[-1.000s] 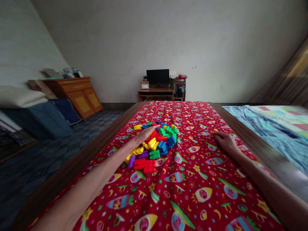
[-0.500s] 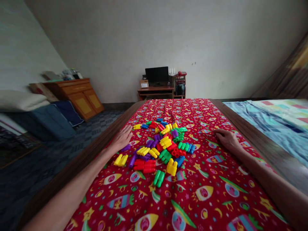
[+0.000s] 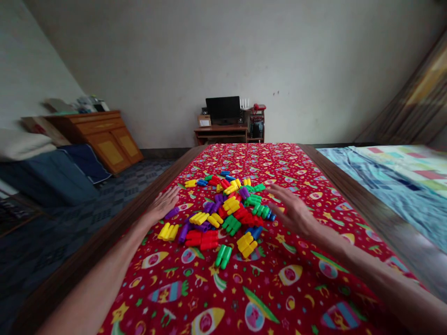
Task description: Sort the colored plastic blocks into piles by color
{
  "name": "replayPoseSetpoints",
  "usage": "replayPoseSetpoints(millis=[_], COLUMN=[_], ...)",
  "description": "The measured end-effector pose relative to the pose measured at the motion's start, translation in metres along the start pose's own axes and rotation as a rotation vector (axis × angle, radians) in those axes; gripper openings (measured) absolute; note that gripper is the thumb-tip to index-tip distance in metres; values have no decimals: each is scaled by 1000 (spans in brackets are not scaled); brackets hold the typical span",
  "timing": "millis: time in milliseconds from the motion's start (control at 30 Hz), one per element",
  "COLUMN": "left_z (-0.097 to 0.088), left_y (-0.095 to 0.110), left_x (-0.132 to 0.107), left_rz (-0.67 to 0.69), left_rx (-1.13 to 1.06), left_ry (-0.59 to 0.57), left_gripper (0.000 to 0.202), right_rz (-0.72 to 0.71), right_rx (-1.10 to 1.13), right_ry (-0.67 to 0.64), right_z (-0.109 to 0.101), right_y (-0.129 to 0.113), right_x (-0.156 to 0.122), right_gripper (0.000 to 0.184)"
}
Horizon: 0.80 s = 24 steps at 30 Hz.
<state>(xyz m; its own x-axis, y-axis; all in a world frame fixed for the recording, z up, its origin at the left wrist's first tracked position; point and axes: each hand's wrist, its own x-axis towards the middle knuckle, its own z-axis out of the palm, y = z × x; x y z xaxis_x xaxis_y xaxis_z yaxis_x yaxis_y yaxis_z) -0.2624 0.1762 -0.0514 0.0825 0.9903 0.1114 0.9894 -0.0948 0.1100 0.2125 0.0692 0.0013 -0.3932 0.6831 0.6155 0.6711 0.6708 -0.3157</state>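
Note:
My left hand [image 3: 165, 204] lies flat on the red patterned cloth [image 3: 258, 298], left of a spread of plastic toy blocks shaped like joined tubes. Its fingers are stretched out, and a purple block [image 3: 172, 213] sits close by its palm. On the right side, my right hand [image 3: 292, 209] has its fingers apart beside the blocks, nearest to a blue block [image 3: 271, 215] and a green block [image 3: 260, 210]. Nothing is in it. Toward me lie a yellow block [image 3: 247, 245], a green block [image 3: 223, 256] and a red block [image 3: 201, 239].
Dark wood edges [image 3: 312, 160] frame the cloth. A bed [image 3: 380, 186] is at the right. Against the far wall stands a desk [image 3: 220, 132] with a monitor [image 3: 223, 110]. A wooden cabinet [image 3: 104, 137] and a blue-covered piece [image 3: 45, 174] are at the left.
My right hand has moved left toward the blocks, its fingers spreading. The nearest yellow block has tilted. My left hand stays flat on the cloth, and the whole view has shifted slightly.

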Motion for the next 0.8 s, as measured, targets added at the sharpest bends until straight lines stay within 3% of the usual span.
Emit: replayPoseSetpoints(millis=[100, 167, 233, 333, 433, 633, 733, 800], left_z=[3, 3, 2, 0, 1, 1, -3, -5], left_y=[-2, -3, -3, -2, -2, 2, 1, 0], left_x=[-1, -3, -5, -5, -4, -2, -1, -2], left_rz=[32, 48, 57, 43, 46, 38, 27, -2], left_rx=[-16, -25, -18, 14, 5, -95, -173, -240], left_ry=[25, 49, 54, 39, 38, 17, 60, 100], left_gripper=[64, 64, 63, 61, 62, 71, 71, 72], right_rz=[-429, -645, -672, -511, -365, -157, -147, -90], right_rx=[-66, -111, -169, -291, -340, -374, -243, -76], right_ry=[-190, -251, -269, -307, -289, -303, -301, -226], right_z=[52, 95, 131, 153, 140, 87, 52, 24], right_y=[-93, -136, -156, -147, -114, -53, -29, -12], right_x=[22, 37, 51, 65, 61, 39, 39, 41], right_gripper=[48, 45, 42, 36, 30, 22, 25, 31])
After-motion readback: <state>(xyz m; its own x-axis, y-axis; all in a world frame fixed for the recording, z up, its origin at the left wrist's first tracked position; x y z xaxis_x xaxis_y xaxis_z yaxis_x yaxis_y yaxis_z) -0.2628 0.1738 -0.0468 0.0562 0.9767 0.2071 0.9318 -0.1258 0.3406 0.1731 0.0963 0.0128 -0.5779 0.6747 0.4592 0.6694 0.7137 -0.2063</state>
